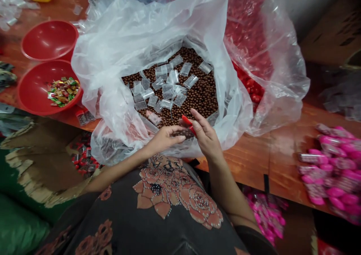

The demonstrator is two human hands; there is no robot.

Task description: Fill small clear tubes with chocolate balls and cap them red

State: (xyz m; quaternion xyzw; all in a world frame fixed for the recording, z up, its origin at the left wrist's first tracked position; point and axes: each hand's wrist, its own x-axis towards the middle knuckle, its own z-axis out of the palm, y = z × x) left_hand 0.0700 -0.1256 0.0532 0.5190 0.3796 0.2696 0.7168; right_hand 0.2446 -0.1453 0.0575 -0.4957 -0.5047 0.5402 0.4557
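Note:
Over the front edge of a white plastic bag (104,33), both of my hands are close together. My left hand (166,138) is curled round a small clear container whose contents look dark, partly hidden by the fingers. My right hand (207,136) pinches a small red piece (186,120) between thumb and fingers, beside the container. Inside the open bag lie many small brown balls (201,91), with several clear small boxes (168,91) on top. A box with a pinkish part (153,117) rests near the bag's front left.
Two red bowls stand at the left, one bare (50,41) and one with wrapped sweets (63,91). Behind right is a clear bag of red pieces (254,91). Pink-capped containers (332,165) pile up at the right. A torn cardboard box (45,168) sits below left.

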